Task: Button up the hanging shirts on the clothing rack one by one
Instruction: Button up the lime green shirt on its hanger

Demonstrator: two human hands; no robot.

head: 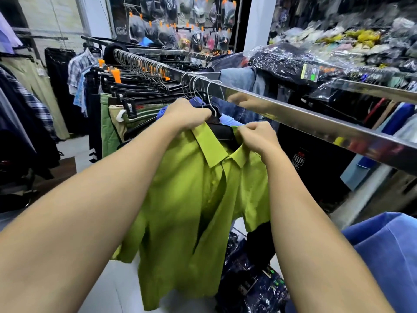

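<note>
A lime-green short-sleeved shirt (191,206) hangs on a black hanger (222,131) from the shiny steel rail (282,111). Its front placket lies closed down the middle and its collar stands up. My left hand (187,115) grips the left collar side at the hanger's shoulder. My right hand (257,136) pinches the right collar side close to the neck. Behind the green shirt hang a blue shirt (228,119) and a denim shirt (243,112) on the same rail.
Dark trousers on clip hangers (135,84) crowd the rail to the left. Plastic-wrapped clothes (316,62) lie piled on a shelf at the right. Packed garments (252,283) lie on the floor below. A blue garment (388,247) is at the lower right.
</note>
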